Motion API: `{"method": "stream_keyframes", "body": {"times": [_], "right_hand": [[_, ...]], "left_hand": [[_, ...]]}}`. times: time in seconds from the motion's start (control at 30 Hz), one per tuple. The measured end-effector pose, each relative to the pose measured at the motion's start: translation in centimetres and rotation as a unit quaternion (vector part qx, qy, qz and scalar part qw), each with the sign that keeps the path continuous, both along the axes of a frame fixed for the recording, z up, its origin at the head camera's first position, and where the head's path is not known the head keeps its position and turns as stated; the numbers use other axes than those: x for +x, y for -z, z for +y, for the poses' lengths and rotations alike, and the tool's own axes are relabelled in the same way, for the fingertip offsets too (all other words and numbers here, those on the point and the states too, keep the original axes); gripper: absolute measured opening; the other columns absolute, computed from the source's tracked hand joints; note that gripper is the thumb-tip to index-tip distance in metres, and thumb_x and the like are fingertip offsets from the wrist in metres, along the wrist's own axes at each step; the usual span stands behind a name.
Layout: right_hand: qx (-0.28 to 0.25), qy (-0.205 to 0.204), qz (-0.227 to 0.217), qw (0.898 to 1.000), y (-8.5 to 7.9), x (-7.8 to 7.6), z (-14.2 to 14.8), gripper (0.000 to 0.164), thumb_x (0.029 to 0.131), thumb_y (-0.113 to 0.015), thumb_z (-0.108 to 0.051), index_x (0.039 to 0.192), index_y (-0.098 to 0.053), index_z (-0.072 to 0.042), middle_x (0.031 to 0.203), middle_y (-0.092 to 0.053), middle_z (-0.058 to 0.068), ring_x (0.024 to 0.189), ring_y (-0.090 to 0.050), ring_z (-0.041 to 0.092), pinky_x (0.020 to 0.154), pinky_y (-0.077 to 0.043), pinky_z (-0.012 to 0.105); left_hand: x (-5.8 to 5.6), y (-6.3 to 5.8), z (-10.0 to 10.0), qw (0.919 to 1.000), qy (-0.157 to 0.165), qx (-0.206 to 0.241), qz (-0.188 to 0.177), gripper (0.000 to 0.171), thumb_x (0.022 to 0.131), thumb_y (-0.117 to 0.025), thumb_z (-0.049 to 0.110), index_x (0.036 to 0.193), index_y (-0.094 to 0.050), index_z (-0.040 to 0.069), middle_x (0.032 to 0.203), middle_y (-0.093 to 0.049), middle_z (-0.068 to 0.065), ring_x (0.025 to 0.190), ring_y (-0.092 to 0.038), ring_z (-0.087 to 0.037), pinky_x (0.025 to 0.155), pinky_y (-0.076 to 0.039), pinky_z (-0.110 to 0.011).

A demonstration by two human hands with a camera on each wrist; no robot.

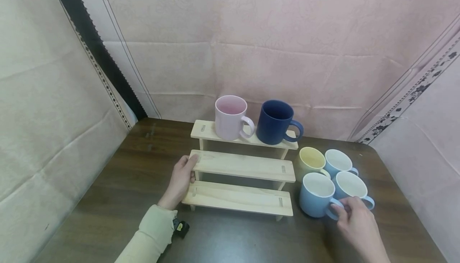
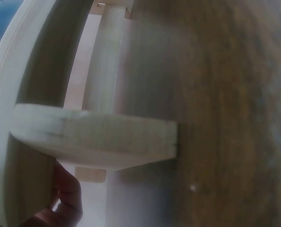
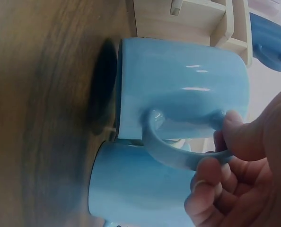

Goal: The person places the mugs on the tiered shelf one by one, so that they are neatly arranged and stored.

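Observation:
A three-tier wooden stand (image 1: 240, 167) is on the table. My left hand (image 1: 181, 179) grips the left end of its middle shelf, thumb on top; in the left wrist view, curled fingers (image 2: 67, 194) show under the board. With thumb and fingers my right hand (image 1: 357, 221) pinches the handle of the front light blue mug (image 1: 316, 197). A dark shadow shows by that mug's base in the right wrist view; whether it touches the table I cannot tell. Behind and beside it are a yellow mug (image 1: 312, 160) and two more light blue mugs, one farther back (image 1: 338, 162), one nearer (image 1: 350, 185).
On the top shelf are a pink mug (image 1: 230, 121) and a dark blue mug (image 1: 274, 123), handles to the right. The brown wooden table (image 1: 108, 215) is bordered by pale cloth (image 1: 269, 35) at the back and sides.

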State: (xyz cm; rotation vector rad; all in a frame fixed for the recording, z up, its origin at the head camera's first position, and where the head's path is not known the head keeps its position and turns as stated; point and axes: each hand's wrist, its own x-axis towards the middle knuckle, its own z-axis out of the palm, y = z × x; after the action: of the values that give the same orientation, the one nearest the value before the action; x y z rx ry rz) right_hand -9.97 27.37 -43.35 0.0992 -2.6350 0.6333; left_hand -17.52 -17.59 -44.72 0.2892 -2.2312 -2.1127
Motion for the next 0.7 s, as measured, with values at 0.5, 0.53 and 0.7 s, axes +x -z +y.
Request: {"method": "stream_keyframes", "body": {"times": [0.5,0.53,0.7], "right_hand": [[0.019,-0.016,-0.123,0.992,-1.8,0.5,0.1,0.015,0.093,-0.066,-0.019,0.087,-0.061,-0.006,0.068,-0.055,0.001,0.061,-0.046,0.018,0.055,-0.038,0.035],[0.017,-0.016,-0.121,0.992,-1.8,0.5,0.1,0.015,0.093,-0.066,-0.018,0.087,-0.061,-0.006,0.068,-0.055,0.001,0.061,-0.046,0.018,0.054,-0.038,0.034],[-0.005,-0.009,-0.108,0.994,-1.5,0.5,-0.3,0.014,0.092,-0.067,-0.014,0.085,-0.059,-0.005,0.064,-0.053,0.000,0.058,-0.045,0.016,0.050,-0.037,0.030]], "left_hand": [[0.1,0.2,0.2,1.0000,-0.003,-0.002,0.007,0.044,0.099,-0.049,0.048,0.097,-0.049,0.004,0.067,-0.041,-0.002,0.054,-0.041,-0.017,0.055,-0.038,-0.027],[0.1,0.2,0.1,1.0000,-0.003,0.000,0.007,0.044,0.099,-0.049,0.048,0.096,-0.049,0.004,0.066,-0.041,-0.002,0.054,-0.041,-0.017,0.055,-0.038,-0.027],[0.2,-0.1,0.1,0.9999,-0.007,0.006,0.008,0.041,0.100,-0.050,0.046,0.095,-0.049,0.005,0.066,-0.041,-0.002,0.054,-0.041,-0.018,0.054,-0.038,-0.027]]}}
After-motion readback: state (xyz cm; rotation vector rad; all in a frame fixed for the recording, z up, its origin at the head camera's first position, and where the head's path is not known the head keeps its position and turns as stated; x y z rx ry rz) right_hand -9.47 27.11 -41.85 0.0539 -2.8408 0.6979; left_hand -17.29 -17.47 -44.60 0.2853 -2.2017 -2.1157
